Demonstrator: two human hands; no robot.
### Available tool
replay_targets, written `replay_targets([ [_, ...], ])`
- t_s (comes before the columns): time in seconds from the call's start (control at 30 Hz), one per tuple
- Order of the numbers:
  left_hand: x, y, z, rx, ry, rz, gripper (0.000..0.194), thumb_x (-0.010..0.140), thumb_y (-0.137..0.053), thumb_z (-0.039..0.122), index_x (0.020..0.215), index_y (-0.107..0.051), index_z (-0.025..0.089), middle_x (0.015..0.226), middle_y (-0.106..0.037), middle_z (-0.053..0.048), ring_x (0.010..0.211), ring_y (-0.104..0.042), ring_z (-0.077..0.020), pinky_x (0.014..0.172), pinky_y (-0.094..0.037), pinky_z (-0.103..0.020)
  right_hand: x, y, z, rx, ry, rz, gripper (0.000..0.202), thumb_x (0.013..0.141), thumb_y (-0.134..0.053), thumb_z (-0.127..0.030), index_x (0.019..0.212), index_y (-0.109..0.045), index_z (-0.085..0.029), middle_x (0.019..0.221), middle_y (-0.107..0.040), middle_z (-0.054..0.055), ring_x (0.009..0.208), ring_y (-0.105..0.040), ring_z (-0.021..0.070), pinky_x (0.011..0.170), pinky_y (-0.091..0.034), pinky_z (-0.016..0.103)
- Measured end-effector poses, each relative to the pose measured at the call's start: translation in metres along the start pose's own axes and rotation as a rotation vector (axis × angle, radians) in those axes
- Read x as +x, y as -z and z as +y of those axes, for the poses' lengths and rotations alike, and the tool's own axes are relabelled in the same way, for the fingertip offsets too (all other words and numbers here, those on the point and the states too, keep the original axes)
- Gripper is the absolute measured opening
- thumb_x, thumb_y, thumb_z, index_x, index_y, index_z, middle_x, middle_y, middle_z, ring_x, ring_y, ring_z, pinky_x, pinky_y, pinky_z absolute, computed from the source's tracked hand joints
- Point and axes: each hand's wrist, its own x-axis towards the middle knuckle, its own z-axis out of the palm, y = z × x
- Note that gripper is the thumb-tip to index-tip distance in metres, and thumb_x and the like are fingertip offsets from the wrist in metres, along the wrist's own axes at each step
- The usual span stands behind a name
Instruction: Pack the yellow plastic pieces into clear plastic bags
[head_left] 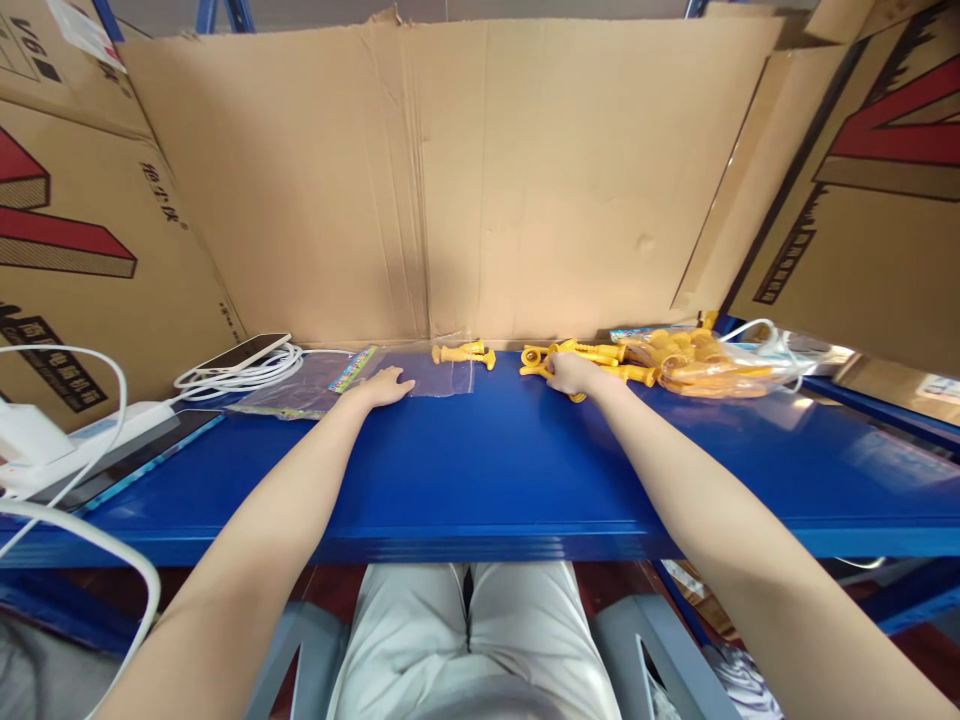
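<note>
On the blue shelf, my left hand (386, 386) rests with its fingers spread on a clear plastic bag (442, 378), beside a colourful header strip (352, 369). Two yellow toy pieces (463, 353) lie across that bag's back part. To the right, my right hand (570, 373) reaches into a loose pile of yellow pieces (634, 373); its fingers are closed around something there, and which piece they grip is hidden. A clear bag full of yellow parts (690, 362) lies just right of the pile.
Cardboard walls (525, 180) stand behind and on both sides. At the left are a coiled white cable (255, 370), a phone (244, 352), a dark tablet-like device (142, 455) and a power strip (97, 445). The shelf's front edge (480, 547) runs above my lap.
</note>
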Motion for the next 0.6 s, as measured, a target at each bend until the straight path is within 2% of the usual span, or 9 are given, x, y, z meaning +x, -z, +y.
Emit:
replay_targets([
  [0.17,0.000,0.001,-0.002,0.008,0.016,-0.014,0.061,0.086,-0.038,0.046,0.138,-0.040,0.014,0.147,-0.031,-0.012,0.136,-0.030,-0.0259,0.108,-0.028,-0.040,-0.001,-0.003,-0.011,0.089,0.056,0.013,0.018,0.079,-0.053,-0.016,0.095,-0.061,-0.015,0.094,-0.068,0.007,0.082,-0.063,0.0171,0.068,-0.047,0.022],
  [0.3,0.000,0.001,-0.002,0.018,0.005,-0.048,0.064,0.087,-0.034,0.047,0.141,-0.036,0.014,0.149,-0.028,-0.011,0.137,-0.027,-0.0256,0.110,-0.024,-0.039,-0.007,0.000,-0.016,0.159,0.076,0.011,0.021,0.079,-0.054,-0.015,0.098,-0.062,-0.015,0.094,-0.069,0.006,0.081,-0.064,0.0152,0.066,-0.046,0.020],
  [0.6,0.001,0.002,-0.003,0.053,-0.007,-0.052,0.064,0.086,-0.033,0.047,0.140,-0.036,0.013,0.149,-0.029,-0.011,0.136,-0.028,-0.0257,0.108,-0.027,-0.038,0.000,0.000,-0.010,0.195,0.119,0.167,0.024,0.077,-0.057,-0.015,0.100,-0.065,-0.014,0.095,-0.070,0.008,0.084,-0.064,0.0161,0.072,-0.046,0.020],
])
